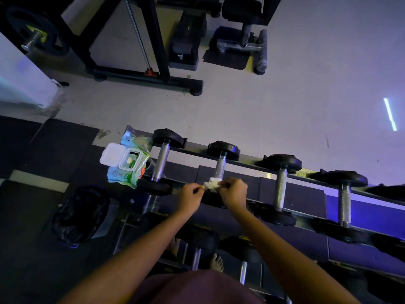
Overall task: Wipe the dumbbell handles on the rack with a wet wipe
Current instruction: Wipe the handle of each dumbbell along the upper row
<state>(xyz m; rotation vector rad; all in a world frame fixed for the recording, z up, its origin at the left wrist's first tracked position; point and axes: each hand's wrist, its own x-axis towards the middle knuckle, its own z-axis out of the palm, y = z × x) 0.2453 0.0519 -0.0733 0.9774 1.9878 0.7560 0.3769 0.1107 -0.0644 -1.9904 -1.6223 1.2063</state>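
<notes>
Both hands [211, 194] on wet wipe [212, 183]

Both bare forearms extended forward from bottom of view, converging toward centre. Left hand [190, 194]: fingers curled, thumb and fingertips pinched together, knuckles up. Right hand [233, 192]: curled the same way, fingertips pinched on a small crumpled white wet wipe [212, 183]. Hands near each other, not touching, wrists roughly straight. Can't confirm whether the left pinch contacts the wipe's edge. Bare toes visible low between the arms.
</notes>
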